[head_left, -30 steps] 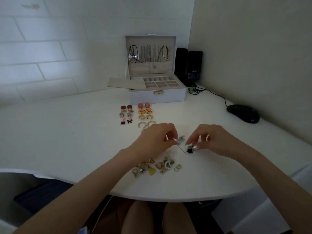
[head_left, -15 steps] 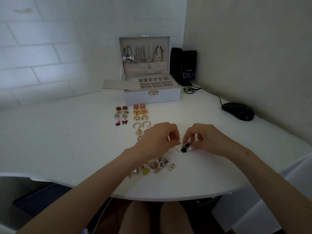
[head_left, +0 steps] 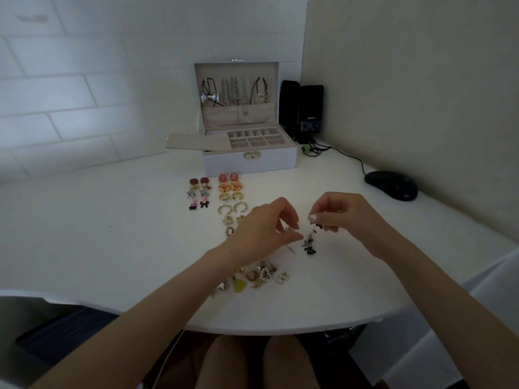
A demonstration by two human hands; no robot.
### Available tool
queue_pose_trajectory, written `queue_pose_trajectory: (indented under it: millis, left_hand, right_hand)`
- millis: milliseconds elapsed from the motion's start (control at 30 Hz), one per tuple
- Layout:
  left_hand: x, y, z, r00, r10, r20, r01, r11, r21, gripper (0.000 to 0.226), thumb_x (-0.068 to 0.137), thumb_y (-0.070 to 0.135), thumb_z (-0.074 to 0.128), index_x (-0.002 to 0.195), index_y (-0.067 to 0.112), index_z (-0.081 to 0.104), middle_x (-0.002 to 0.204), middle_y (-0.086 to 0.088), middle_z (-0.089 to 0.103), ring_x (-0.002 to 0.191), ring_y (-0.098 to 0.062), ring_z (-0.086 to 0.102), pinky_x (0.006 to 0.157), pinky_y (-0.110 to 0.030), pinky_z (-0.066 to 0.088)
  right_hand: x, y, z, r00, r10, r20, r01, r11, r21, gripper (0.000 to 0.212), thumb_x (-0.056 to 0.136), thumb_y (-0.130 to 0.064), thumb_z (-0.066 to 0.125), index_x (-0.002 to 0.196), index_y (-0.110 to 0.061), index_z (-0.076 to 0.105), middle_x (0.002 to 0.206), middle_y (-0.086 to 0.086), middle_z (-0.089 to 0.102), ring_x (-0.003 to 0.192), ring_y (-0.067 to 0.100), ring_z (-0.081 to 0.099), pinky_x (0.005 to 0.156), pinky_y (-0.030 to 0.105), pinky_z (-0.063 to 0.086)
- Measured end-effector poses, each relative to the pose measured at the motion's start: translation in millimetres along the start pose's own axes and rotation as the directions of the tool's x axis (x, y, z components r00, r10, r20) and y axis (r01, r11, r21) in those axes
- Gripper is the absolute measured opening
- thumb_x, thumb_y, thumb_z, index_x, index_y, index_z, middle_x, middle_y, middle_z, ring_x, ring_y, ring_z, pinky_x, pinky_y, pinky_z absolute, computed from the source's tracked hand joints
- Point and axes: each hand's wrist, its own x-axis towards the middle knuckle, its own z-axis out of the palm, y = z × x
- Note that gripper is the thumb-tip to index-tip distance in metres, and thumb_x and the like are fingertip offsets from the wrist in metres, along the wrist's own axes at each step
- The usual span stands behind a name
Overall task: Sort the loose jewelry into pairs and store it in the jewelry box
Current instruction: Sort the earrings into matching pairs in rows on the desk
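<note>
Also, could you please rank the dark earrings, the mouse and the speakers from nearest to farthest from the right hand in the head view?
1. dark earrings, directly below the fingers of the right hand.
2. mouse, to its right near the wall.
3. speakers, far back corner.

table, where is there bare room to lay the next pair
Widest bare patch: table left of the sorted pairs, toward the tiled wall. Also bare between jewelry box and mouse. Crowded: from the pairs down to the loose pile, where left hand and right hand pinch earrings.
</note>
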Motion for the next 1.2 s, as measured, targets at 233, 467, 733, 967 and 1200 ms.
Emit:
queue_pose_trajectory:
  millis: [233, 467, 733, 967, 1200]
  left_hand:
    - [7, 7, 7, 0.995, -0.059, 0.075, 0.068, 0.990, -0.122, 0.032, 0.077, 0.025, 0.074, 0.099, 0.017, 0.052, 0.101, 0.007, 0.068, 0.085, -0.011, 0.061, 0.077, -0.025, 0.050]
    - [12, -1, 15, 0.996, -0.021, 0.089, 0.006, 0.987, 0.158, 0.014, 0.083, 0.013, 0.064, 0.095, 0.018, 0.060, 0.091, 0.008, 0.066, 0.076, -0.005, 0.050, 0.065, -0.016, 0.040]
    - [25, 9, 23, 0.999, 0.025, 0.045, -0.037, 0.959, 0.282, 0.020, 0.086, 0.032, 0.063, 0.103, 0.022, 0.062, 0.093, 0.006, 0.058, 0.089, -0.011, 0.046, 0.073, -0.024, 0.038]
    - [35, 8, 31, 0.995, 0.050, 0.086, -0.075, 0.944, 0.320, 0.017, 0.084, 0.031, 0.065, 0.094, 0.018, 0.062, 0.096, 0.003, 0.055, 0.087, -0.010, 0.042, 0.070, -0.023, 0.035]
    - [33, 14, 9, 1.000, 0.008, 0.003, -0.008, 0.999, -0.032, 0.016, 0.084, 0.030, 0.065, 0.087, 0.016, 0.056, 0.085, 0.008, 0.065, 0.077, -0.008, 0.059, 0.070, -0.021, 0.046]
  right_hand:
    - [0, -5, 2, 1.000, -0.008, -0.014, 0.011, 0.987, 0.162, 0.000, 0.083, -0.005, 0.065, 0.082, -0.005, 0.065, 0.067, 0.003, 0.066, 0.057, 0.013, 0.056, 0.056, 0.022, 0.045]
    - [0, -5, -2, 0.997, 0.019, -0.069, -0.007, 0.983, 0.182, 0.007, 0.088, -0.007, 0.060, 0.081, -0.007, 0.058, 0.075, 0.014, 0.071, 0.053, 0.015, 0.053, 0.049, 0.020, 0.041]
    - [2, 15, -8, 0.981, 0.089, -0.173, -0.129, 0.964, -0.233, 0.007, 0.084, -0.018, 0.067, 0.082, -0.013, 0.062, 0.062, -0.001, 0.068, 0.048, -0.004, 0.055, 0.047, 0.006, 0.038]
    - [-5, 18, -12, 0.984, 0.120, -0.132, -0.148, 0.961, -0.235, 0.002, 0.083, -0.013, 0.067, 0.083, -0.014, 0.066, 0.069, 0.002, 0.070, 0.060, 0.005, 0.060, 0.049, 0.008, 0.043]
    - [-4, 23, -12, 0.985, 0.140, -0.097, -0.159, 0.961, -0.227, 0.002, 0.082, -0.014, 0.068, 0.084, -0.014, 0.067, 0.068, 0.002, 0.070, 0.055, 0.002, 0.057, 0.049, 0.010, 0.044]
